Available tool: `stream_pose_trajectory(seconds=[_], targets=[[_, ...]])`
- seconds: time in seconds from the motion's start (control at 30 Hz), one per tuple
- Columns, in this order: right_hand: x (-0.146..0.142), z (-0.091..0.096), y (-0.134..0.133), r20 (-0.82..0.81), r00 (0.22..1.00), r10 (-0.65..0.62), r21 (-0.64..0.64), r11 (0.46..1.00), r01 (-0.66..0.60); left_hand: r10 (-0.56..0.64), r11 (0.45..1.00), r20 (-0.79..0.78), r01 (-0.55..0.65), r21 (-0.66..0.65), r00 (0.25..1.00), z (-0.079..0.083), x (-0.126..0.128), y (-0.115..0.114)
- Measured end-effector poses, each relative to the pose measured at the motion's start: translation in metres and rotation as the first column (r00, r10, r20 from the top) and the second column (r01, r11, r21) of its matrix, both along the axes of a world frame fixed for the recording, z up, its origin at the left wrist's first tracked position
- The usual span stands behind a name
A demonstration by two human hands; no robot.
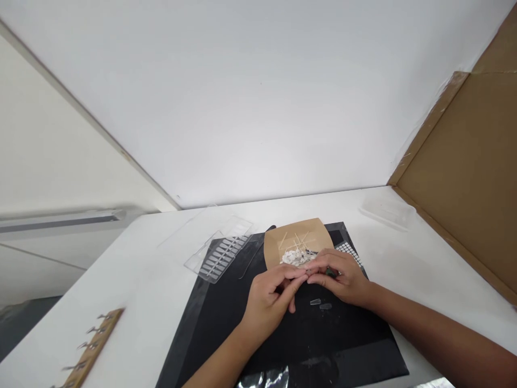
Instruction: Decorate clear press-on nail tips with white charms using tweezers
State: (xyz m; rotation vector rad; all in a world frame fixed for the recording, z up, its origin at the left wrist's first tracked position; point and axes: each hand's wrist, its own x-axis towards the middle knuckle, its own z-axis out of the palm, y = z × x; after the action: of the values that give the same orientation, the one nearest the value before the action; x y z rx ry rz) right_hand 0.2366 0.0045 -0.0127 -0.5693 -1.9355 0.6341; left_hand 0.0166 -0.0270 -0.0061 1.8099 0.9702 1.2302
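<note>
A: Grip first. What do I have?
B: Left hand (269, 299) and right hand (343, 275), fingertips pinching a small piece (309, 271) between them, too small to name. Two-handed, I judge, to steady it. Something green (331, 272) sits under my right fingers; grip on that, can't tell.
A: Position?
B: Over the black mat (355, 337), at the near edge of the brown paper (278, 242), which probably keeps the white scraps (294, 257) gathered.
A: Counts, going outward?
B: Clear tips (315, 302) on the mat: two. Thin sticks: about four. Left, one tray (214, 272) of pale tips, too many to count. Wooden strip (95, 347): five clips visible, one cropped.
</note>
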Motion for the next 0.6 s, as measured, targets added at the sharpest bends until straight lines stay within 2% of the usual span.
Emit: stream_pose_trajectory(seconds=[0.17, 0.33, 0.6], targets=[[0.000, -0.004, 0.000, 0.012, 1.000, -0.013, -0.045, 0.999, 0.013, -0.013, 1.000, -0.055, 0.014, 0.013, 0.998, 0.001, -0.001, 0.001], [0.002, -0.009, 0.003, -0.039, 0.999, -0.003, -0.018, 1.000, 0.002, -0.021, 1.000, -0.113, 0.024, 0.020, 0.993, 0.000, -0.002, 0.001], [0.003, -0.011, 0.003, -0.042, 0.999, -0.013, -0.045, 0.999, 0.011, -0.002, 0.987, -0.151, 0.026, 0.162, 0.988, 0.000, 0.000, 0.000]])
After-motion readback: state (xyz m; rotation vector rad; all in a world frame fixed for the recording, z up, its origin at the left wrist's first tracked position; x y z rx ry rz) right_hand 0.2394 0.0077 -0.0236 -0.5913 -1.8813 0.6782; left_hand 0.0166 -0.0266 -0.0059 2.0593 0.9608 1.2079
